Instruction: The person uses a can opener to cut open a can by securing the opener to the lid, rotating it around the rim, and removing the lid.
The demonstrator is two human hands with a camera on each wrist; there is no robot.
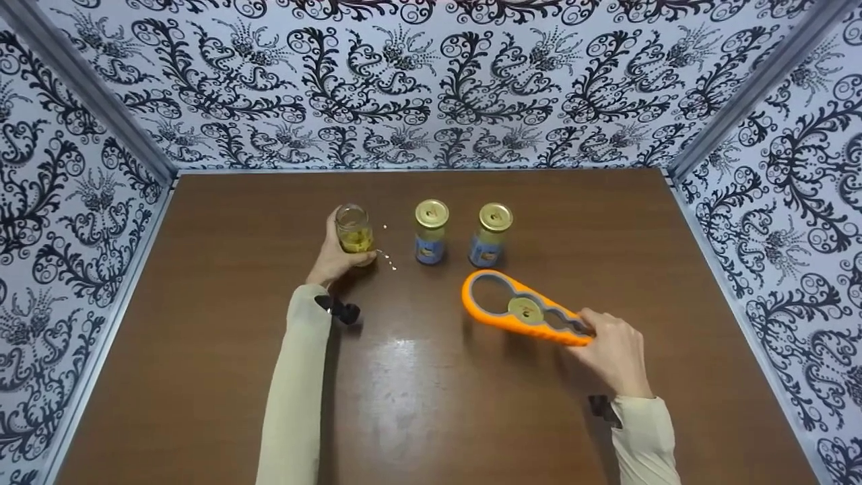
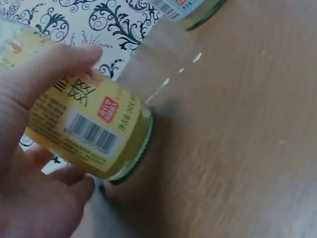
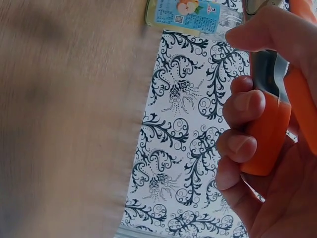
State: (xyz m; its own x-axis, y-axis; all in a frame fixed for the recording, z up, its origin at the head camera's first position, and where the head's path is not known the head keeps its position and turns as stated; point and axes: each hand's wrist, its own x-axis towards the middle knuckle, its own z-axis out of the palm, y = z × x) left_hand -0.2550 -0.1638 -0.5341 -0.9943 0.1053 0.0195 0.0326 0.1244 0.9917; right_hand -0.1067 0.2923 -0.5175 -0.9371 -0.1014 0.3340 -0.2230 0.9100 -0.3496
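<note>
At the left of the table my left hand [image 1: 331,261] grips an uncapped glass jar [image 1: 354,236] with yellowish contents low inside. Its yellow label with a barcode [image 2: 91,134] shows in the left wrist view, where the thumb lies across the jar and the green-edged base is near the tabletop. My right hand [image 1: 616,350] holds an orange jar opener [image 1: 528,328] by its handle end, above the table. A gold lid [image 1: 525,310] sits in the opener's middle ring. In the right wrist view, fingers curl round the orange handle [image 3: 267,144].
Two capped jars with blue labels stand mid-table, one [image 1: 429,232] nearer the left hand, the other [image 1: 491,236] to its right. Small pale drops [image 1: 386,256] lie on the brown table [image 1: 404,404] beside the held jar. Patterned walls [image 1: 404,81] enclose the back and sides.
</note>
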